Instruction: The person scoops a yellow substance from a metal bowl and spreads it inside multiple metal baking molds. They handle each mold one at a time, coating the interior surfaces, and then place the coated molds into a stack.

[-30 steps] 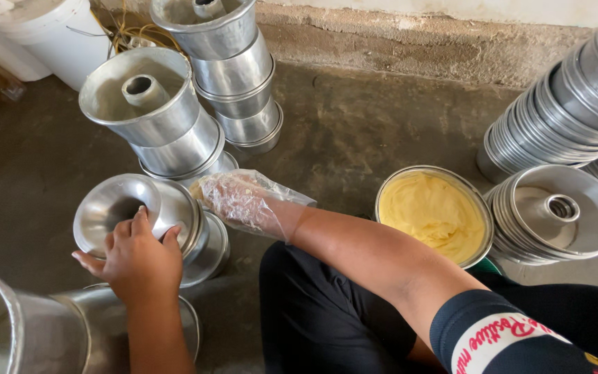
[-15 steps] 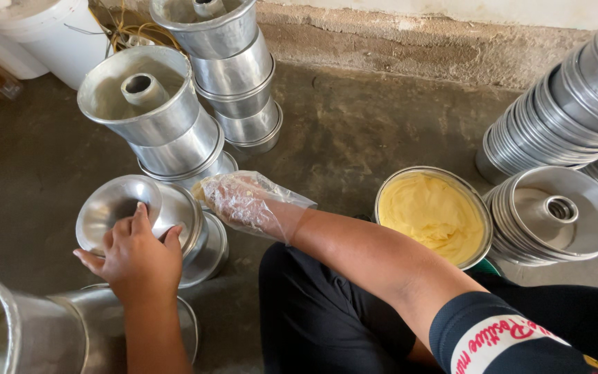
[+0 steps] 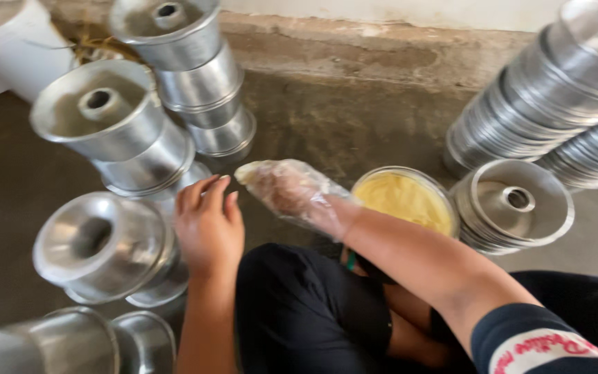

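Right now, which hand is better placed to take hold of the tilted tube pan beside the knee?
Left. The bare left hand already rests against the tilted tube pan; the gloved right hand hovers apart from it.

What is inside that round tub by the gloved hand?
The round tub holds a smooth yellow paste filling it nearly to the rim. What lies beneath the surface is covered; the right hand's forearm hides its near edge.

White bucket, perhaps plastic; nested metal pans stacked by the concrete wall.
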